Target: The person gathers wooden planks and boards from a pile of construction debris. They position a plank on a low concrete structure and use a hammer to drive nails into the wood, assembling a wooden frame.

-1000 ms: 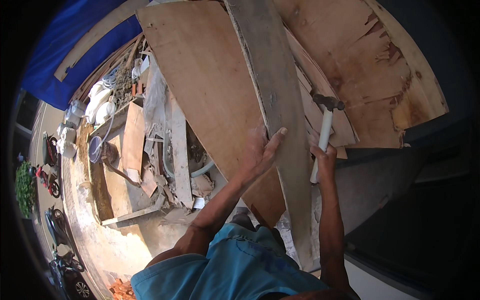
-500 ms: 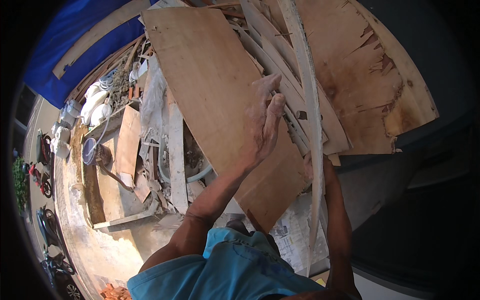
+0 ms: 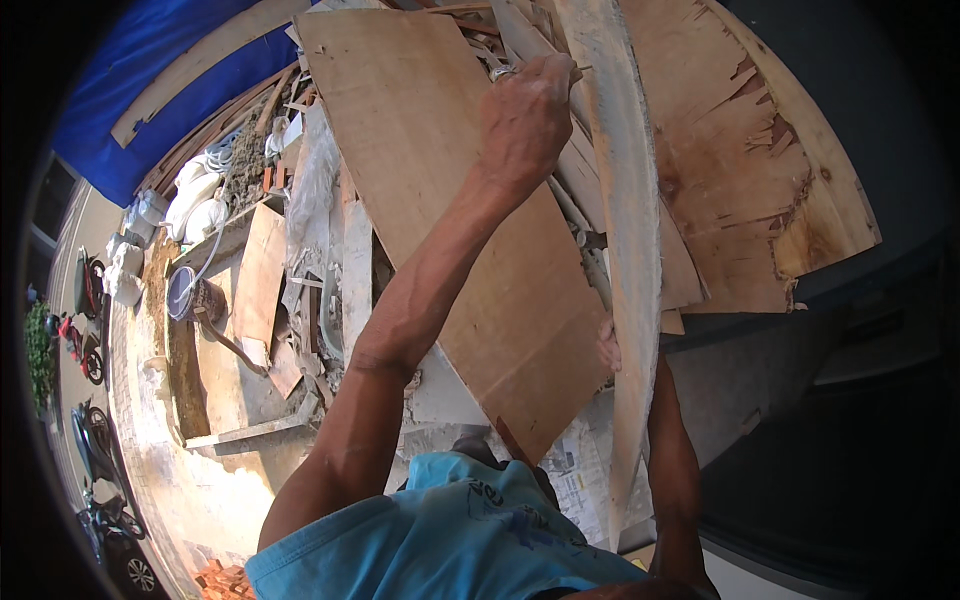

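A long, narrow wooden plank (image 3: 630, 230), edged with pale dried residue, stands in front of me, running from the far side down toward my body. Low on its left side show the fingertips of my right hand (image 3: 608, 347), wrapped round the plank, which hides the rest of that hand. My left hand (image 3: 530, 120) is closed at the plank's upper left edge. Its fingertips pinch a thin nail (image 3: 586, 69) that sticks out there. A small shiny bit shows by the knuckles; I cannot make it out. Beneath my left forearm lies a large plywood sheet (image 3: 410, 140).
Splintered plywood (image 3: 720, 150) lies to the right, a blue tarp (image 3: 110, 90) at the far left. A bucket (image 3: 195, 293), white sacks (image 3: 190, 205) and scrap wood (image 3: 260, 280) crowd the left side. Motorbikes (image 3: 95, 440) are parked beyond; bricks (image 3: 225, 580) sit low left.
My left hand has gone from open above the plywood to closed at the nail, farther away. The plank has turned slightly, showing more of its broad face. My right hand keeps its hold.
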